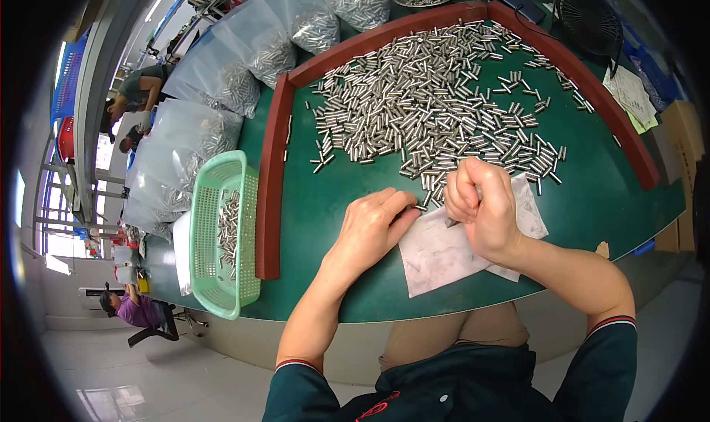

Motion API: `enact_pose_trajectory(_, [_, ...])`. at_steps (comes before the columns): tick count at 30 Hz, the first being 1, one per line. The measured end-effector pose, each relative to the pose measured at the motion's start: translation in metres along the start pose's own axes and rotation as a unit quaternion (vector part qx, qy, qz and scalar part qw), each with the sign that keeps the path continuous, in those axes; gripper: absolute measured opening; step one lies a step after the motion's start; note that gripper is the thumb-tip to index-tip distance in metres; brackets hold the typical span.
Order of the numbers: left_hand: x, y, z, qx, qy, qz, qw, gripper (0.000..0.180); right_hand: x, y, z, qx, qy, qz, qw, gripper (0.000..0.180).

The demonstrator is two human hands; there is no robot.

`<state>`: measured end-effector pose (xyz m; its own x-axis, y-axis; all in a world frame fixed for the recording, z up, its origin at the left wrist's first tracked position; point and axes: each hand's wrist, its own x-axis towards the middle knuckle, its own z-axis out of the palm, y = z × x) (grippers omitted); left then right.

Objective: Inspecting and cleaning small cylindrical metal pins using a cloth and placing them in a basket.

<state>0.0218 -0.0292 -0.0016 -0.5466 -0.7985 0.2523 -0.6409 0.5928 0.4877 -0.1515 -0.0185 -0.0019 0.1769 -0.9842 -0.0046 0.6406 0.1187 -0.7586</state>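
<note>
Metal pins [425, 89] ahead of our grip are looking light, rigid, slippery, best pinched mid-length; we're holding our right hand [484, 211] curled closed, left hand [376, 226] loosely bent, contents unclear.

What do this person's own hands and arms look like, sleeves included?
The left hand and right hand are ungloved, with no watch or bracelet showing. Bare forearms meet short, dark green fabric sleeves, edged with thin red and white striped trim.

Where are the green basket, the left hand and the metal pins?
Green basket [250, 230], head view: its right wall.
Left hand [371, 224], head view: its back.
Metal pins [421, 89], head view: middle of the pile.
</note>
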Motion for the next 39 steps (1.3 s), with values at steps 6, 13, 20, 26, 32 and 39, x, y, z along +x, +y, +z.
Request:
enact_pose_trajectory(6, [-0.001, 0.001, 0.000, -0.095, -0.010, -0.058, 0.994, 0.008, 0.001, -0.002, 0.002, 0.000, 0.000, -0.001, 1.000, 0.039])
enact_pose_trajectory(13, [-0.009, -0.016, -0.011, -0.699, -0.072, -0.259, 0.663, 0.011, 0.001, 0.001, 0.001, 0.010, 0.002, 0.002, 1.000, 0.038])
enact_pose_trajectory(20, [-0.012, -0.020, -0.006, -0.673, -0.055, -0.287, 0.679, 0.013, 0.001, -0.001, 0.002, 0.014, 0.002, 0.002, 1.000, 0.037])
enact_pose_trajectory(26, [-0.010, -0.018, -0.006, -0.676, -0.054, -0.286, 0.677, 0.013, 0.001, -0.001, 0.001, 0.014, 0.005, 0.004, 1.000, 0.037])
enact_pose_trajectory(32, [-0.009, -0.017, -0.009, -0.691, -0.057, -0.298, 0.656, 0.016, 0.002, -0.001, 0.002, 0.010, 0.003, 0.005, 1.000, 0.036])
enact_pose_trajectory(39, [-0.009, -0.015, -0.010, -0.697, -0.050, -0.312, 0.644, 0.019, 0.001, -0.001, 0.002, 0.006, 0.007, 0.011, 1.000, 0.036])
